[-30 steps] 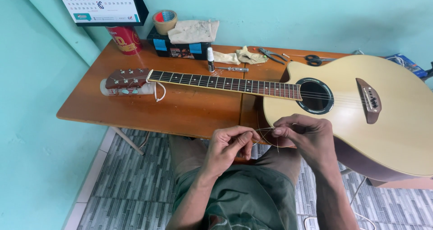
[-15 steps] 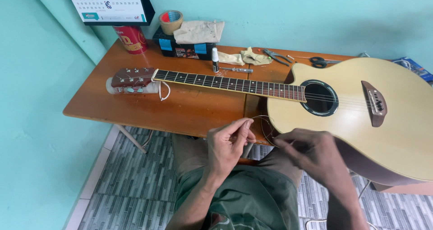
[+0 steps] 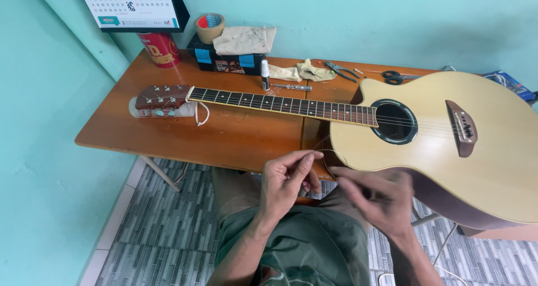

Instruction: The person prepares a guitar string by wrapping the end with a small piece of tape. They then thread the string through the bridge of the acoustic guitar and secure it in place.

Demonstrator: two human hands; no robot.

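Note:
An acoustic guitar (image 3: 448,146) lies flat on a brown wooden table (image 3: 185,135), its headstock (image 3: 162,95) to the left. My left hand (image 3: 288,182) pinches a thin coiled guitar string (image 3: 328,154) just below the table's front edge. My right hand (image 3: 378,199), blurred, is beside it under the guitar's body, fingers curled toward the same string. Both hands hover over my lap.
At the table's back stand a red cup (image 3: 159,48), a black box (image 3: 224,59) with a tape roll (image 3: 210,27) and cloth on it, a small bottle (image 3: 264,74), pliers (image 3: 339,68) and scissors (image 3: 395,76). A calendar (image 3: 131,6) hangs on the teal wall. Grey tiled floor lies below.
My hands have drawn apart from a close pinch together. The left rose slightly with the string loop; the right swung down and to the right, now blurred.

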